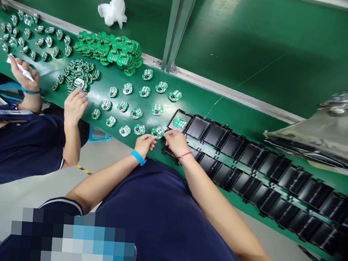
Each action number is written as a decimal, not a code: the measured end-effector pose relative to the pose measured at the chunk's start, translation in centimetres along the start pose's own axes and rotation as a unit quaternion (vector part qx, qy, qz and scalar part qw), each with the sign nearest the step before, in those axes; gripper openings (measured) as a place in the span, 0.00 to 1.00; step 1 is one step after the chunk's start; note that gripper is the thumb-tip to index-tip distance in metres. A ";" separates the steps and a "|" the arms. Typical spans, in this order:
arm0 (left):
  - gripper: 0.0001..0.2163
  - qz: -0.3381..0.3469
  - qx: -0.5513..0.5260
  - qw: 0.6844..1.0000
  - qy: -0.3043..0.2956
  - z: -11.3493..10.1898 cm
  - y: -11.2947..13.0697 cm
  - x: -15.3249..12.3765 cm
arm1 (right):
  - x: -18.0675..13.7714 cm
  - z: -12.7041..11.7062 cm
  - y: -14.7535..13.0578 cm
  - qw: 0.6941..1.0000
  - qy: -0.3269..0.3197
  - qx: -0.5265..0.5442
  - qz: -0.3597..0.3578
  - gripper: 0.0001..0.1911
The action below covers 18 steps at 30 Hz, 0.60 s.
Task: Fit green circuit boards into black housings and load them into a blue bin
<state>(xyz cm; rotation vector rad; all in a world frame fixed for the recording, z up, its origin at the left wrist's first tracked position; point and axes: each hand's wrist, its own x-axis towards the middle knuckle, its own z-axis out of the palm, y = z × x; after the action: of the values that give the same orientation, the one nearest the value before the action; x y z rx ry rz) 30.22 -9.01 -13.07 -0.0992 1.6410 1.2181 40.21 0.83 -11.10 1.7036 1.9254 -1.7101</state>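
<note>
A small round green circuit board [157, 132] is between my two hands at the table's near side. My left hand [145, 144], with a blue wristband, has its fingers closed at the board's lower left edge. My right hand [176, 141] pinches at the board's right edge, fingers curled. Whether the board is lifted off the table I cannot tell. Just beyond my right hand, another green board [180, 121] lies in the first black tray-like housing [172, 125]. Similar boards with white and black parts, such as one board [139, 129], lie spaced out to the left.
Black housings [218, 134] run in two rows to the right. Stacked green boards [108, 48] and a heap of boards [79, 72] lie left. A co-worker's hand [75, 104] reaches that heap; their other hand [24, 74] holds a white tube. A grey bag [325, 133] lies right.
</note>
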 end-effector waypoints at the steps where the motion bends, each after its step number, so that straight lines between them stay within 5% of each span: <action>1: 0.06 0.030 0.004 0.999 -0.019 -0.2 0.3 -0.4 | -0.6 -0.6 0.1 0.998 -0.016 0.055 -0.004 0.07; 6: 0.07 0.198 0.151 0.956 -0.157 -0.9 2.7 -2.8 | -3.3 -4.6 0.4 0.966 -0.106 0.237 -0.014 0.15; 12: 0.08 0.423 0.320 0.799 -0.283 0.2 6.6 -4.0 | -4.5 -8.0 0.6 0.947 -0.252 0.197 -0.020 0.20; 18: 0.09 0.545 0.401 0.655 -0.337 2.0 7.9 -4.7 | -4.8 -10.0 0.9 0.941 -0.311 0.133 -0.022 0.22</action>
<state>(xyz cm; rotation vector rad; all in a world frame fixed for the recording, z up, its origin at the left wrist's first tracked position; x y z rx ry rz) 29.03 -5.99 -4.23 1.9156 1.3162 0.9401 48.47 4.70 -4.73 0.9756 1.4990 -2.2490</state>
